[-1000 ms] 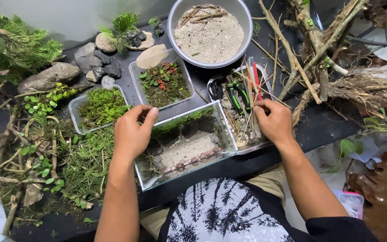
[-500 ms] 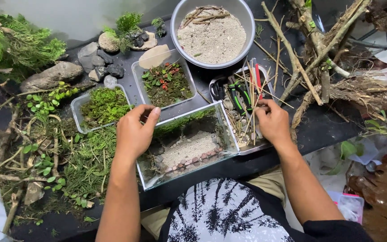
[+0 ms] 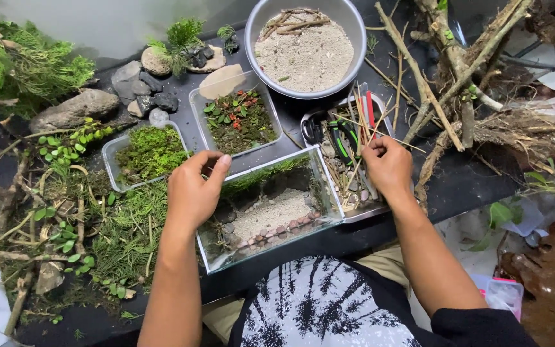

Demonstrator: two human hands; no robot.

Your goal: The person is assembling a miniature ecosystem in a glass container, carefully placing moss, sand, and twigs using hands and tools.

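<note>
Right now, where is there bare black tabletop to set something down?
Bare strip right of the metal tool tray, below the bare branches. Narrow gap between the clear rectangular glass tank and plastic plant tub. The left is crowded with moss and grey stones.

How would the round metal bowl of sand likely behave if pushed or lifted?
The metal bowl looks well filled with sand, so it is probably heavy for its size. Its broad shape suggests sliding rather than tipping. The loose sand and the twigs on top would likely shift if it tilts.
</note>
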